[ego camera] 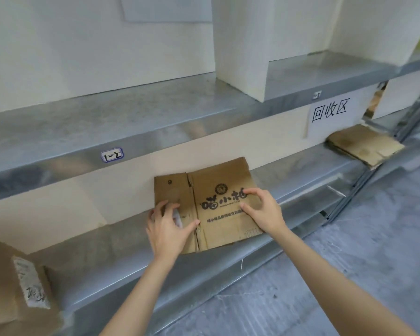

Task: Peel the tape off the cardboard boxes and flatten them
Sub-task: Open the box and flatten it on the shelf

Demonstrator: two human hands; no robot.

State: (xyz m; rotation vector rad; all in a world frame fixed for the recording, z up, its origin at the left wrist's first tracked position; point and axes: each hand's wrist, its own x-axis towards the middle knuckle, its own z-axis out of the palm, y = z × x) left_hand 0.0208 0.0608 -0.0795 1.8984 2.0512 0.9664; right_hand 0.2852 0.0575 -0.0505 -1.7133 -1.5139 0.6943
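A flattened brown cardboard box (218, 221) with black printed characters lies on the lower metal shelf (121, 270), leaning toward the back wall. My left hand (166, 230) rests on the box's left flap, its fingers curled round a crumpled strip of clear tape (178, 217). On the printed panel to the right, my right hand (262, 209) presses down with spread, bent fingertips and holds nothing.
An unflattened cardboard box (7, 284) with a white label strip stands at the lower left. Flattened cardboard (364, 147) is stacked at the shelf's right end, under a handwritten paper sign (330, 113). An upper metal shelf (131, 122) overhangs. Grey floor (325, 275) lies to the right.
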